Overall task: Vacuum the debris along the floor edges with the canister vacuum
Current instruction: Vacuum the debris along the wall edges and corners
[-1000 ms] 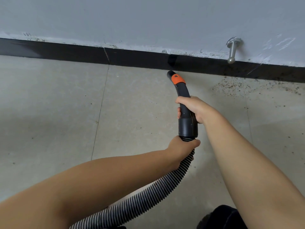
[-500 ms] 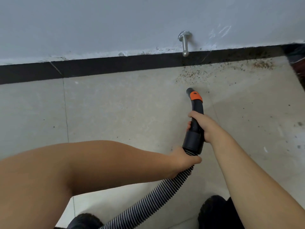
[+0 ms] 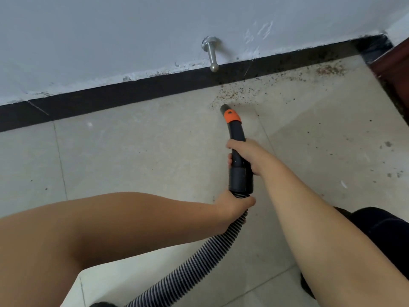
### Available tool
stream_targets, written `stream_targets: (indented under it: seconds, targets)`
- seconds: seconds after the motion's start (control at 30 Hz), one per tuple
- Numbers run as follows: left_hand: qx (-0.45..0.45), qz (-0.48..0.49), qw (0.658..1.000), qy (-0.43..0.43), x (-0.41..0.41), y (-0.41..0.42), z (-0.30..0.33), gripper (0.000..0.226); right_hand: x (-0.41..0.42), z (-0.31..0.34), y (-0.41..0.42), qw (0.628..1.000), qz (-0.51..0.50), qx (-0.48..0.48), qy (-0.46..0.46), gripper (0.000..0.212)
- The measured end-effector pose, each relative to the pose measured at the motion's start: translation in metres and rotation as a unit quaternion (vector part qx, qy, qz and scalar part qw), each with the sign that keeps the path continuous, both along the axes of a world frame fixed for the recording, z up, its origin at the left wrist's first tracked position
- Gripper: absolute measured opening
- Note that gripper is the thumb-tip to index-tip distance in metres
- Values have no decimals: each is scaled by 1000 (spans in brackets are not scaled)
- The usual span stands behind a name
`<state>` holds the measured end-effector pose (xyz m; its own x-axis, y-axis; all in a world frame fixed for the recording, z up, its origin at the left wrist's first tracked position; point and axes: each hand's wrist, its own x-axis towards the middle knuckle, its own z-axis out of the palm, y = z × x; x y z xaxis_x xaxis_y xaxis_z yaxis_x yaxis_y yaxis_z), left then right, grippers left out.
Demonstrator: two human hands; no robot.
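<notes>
Open tiled floor [image 3: 132, 162] left of nozzle [image 3: 224, 107]; ahead, blocked by black baseboard [image 3: 132, 89] and metal doorstop [image 3: 211, 56] jutting from wall; at far right, hemmed in by dark red door frame [image 3: 394, 69].

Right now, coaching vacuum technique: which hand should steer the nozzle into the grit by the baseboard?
Right. The right hand grips the rigid handle, nearest the nozzle tip at the debris; the left hand only holds the ribbed hose.
</notes>
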<state>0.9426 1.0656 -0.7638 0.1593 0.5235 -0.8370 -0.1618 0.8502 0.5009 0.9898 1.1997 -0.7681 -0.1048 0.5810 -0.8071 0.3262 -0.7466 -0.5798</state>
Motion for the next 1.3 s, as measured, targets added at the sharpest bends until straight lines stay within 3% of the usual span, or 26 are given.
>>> stream_targets:
  seconds: [0.27,0.6,0.8,1.17,1.3]
  targets:
    - [4,62,996,67,1,3,7,20,-18,8,6,995,97,3,35,12]
    - [24,-22,996,78,36,22,16,18,43,5,20,1000,-28,6,7,12]
    - [41,-7,995,91,51,43,19,24,58,7,42,998,-54,19,11,12]
    - [-1,115,991,71,49,36,16,16,11,14,41,985,175,5,5,13]
    - [-5,138,986,91,47,35,16,19,2,13,41,982,189,5,14,12]
